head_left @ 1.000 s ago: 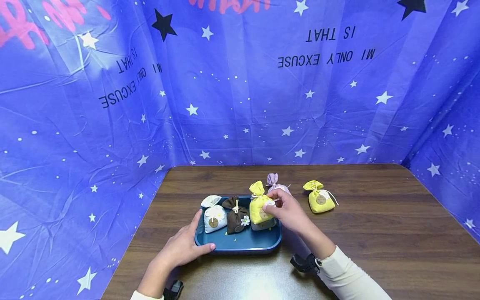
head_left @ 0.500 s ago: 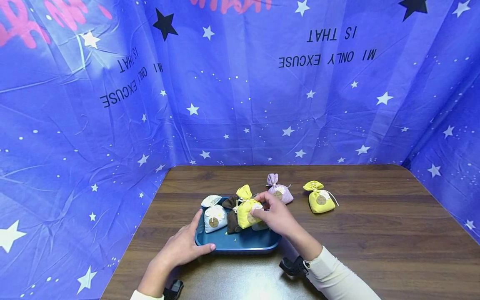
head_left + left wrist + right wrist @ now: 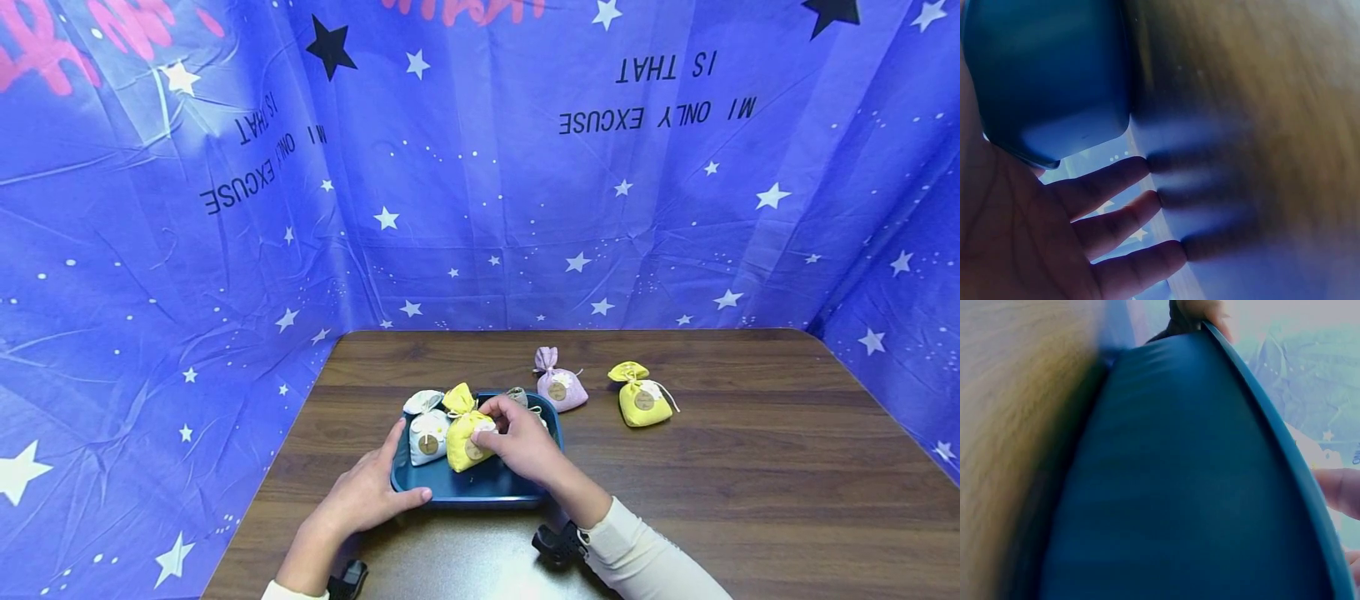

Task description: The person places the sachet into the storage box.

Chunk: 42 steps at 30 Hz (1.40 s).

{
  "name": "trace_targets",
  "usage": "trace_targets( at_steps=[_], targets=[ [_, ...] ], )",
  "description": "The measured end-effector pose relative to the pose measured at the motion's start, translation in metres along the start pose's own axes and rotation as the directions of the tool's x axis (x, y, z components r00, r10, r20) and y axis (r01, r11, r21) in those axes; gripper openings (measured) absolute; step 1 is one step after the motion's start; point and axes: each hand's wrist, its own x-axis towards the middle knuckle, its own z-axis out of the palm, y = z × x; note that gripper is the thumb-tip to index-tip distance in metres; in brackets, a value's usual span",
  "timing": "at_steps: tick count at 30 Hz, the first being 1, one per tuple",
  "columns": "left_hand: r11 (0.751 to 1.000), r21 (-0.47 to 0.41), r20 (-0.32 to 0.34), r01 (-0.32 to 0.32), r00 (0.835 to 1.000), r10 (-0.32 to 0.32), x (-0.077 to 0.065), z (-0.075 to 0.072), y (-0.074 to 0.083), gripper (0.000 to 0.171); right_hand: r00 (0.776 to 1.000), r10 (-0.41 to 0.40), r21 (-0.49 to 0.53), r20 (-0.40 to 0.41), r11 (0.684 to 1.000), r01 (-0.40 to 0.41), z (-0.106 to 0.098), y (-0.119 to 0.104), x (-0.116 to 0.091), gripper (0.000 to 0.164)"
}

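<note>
A yellow drawstring sachet (image 3: 459, 442) with a round tag is pinched between the thumb and fingers of my right hand (image 3: 521, 443), over the blue tray (image 3: 480, 498). My left hand (image 3: 363, 496) rests at the tray's left end, its thumb at the front rim. In the left wrist view several of its fingers (image 3: 1138, 265) stretch out straight beside the tray's wall (image 3: 1054, 69). Left of the yellow sachet, a white sachet (image 3: 427, 427) sits in the tray. A grey sachet (image 3: 516, 395) shows partly behind my right hand. The brown sachet is mostly hidden.
Behind the tray's right end, a lilac sachet (image 3: 561, 390) lies on the wooden table (image 3: 750, 467). Farther right is another yellow sachet (image 3: 645, 404). A blue star-patterned cloth (image 3: 480, 183) hangs behind and beside the table.
My right hand has carried the yellow sachet leftward, from above the grey sachet to in front of the brown one, close to the white one. The left hand has stayed in place.
</note>
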Motion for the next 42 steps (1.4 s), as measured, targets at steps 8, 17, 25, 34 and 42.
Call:
trace_targets(
  at_steps=[8,17,25,34,42],
  targets=[
    [1.000,0.000,-0.006,-0.011,1.000,0.011,0.001,0.001,-0.001,0.116,0.999,-0.019,-0.010,0.035,1.000,0.019,0.017,0.000,0.003,0.025],
    [1.000,-0.002,-0.012,-0.022,1.000,0.022,0.000,0.001,-0.002,0.115,0.999,-0.026,-0.050,0.042,0.998,0.028,0.029,-0.003,0.003,0.026],
    [1.000,0.001,-0.021,-0.027,0.999,0.027,0.001,0.002,-0.002,0.117,0.998,-0.043,-0.106,0.051,0.993,0.048,0.041,-0.007,0.001,0.026],
    [1.000,-0.003,-0.027,-0.031,0.999,0.031,0.001,0.003,-0.002,0.117,0.994,-0.091,-0.223,0.061,0.969,0.102,0.055,-0.006,0.001,0.024],
    [0.999,0.002,-0.039,-0.047,0.998,0.047,0.001,0.003,-0.003,0.117,0.988,-0.117,-0.301,0.096,0.943,0.141,0.059,-0.006,0.005,0.017]
  ],
)
